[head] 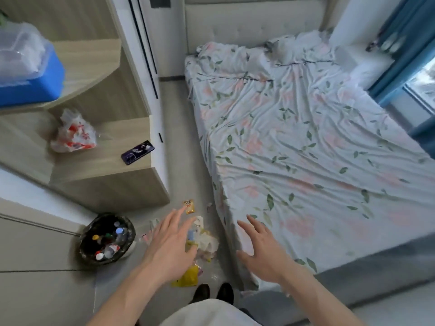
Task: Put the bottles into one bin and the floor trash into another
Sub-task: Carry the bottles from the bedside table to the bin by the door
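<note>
The left hand (168, 245) covers part of the floor trash (204, 243); the blue box (30, 83) is cut off by the frame's left edge

You had soft, even daylight entering from the window (421, 88) at the right, faint shadows on the grey floor (47, 295), slight overall blur, and strong wide-angle bending of straight lines near the frame's edges.

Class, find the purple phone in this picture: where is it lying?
In the head view, the purple phone lies on the left, on the wooden shelf, right of the crumpled plastic bag.
</note>
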### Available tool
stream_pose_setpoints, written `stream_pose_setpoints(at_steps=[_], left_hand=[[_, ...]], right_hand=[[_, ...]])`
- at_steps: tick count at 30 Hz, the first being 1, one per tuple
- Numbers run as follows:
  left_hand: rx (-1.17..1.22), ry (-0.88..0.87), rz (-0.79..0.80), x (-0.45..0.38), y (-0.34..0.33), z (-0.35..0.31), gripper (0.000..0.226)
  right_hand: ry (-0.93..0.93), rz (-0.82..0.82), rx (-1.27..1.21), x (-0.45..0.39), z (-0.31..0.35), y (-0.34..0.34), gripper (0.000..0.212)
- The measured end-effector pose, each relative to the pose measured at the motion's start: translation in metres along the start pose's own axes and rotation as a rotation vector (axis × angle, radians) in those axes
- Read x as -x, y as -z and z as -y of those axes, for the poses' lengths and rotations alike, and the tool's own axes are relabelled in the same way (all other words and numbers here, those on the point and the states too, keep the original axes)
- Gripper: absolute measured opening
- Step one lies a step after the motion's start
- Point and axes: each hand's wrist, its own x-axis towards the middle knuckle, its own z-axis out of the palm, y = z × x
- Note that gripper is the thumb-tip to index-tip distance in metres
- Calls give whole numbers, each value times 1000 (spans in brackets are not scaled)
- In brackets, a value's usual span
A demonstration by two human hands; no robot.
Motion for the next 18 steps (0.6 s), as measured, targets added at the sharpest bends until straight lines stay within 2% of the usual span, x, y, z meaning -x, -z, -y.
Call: stream_pose_setpoints(at_steps=[6,13,18], left_hand=[[-79,-216,29,-31,20,-51,70],[-121,-403,71,-65,6,-118,71],[-202,-469,92,-86,-1,-163,69]], right_hand=[[-146,-145,-122,38,-28,22,72],[-286,-253,-182,91,-76,43,74],[-355,-250,-194,112,-122,57,76]])
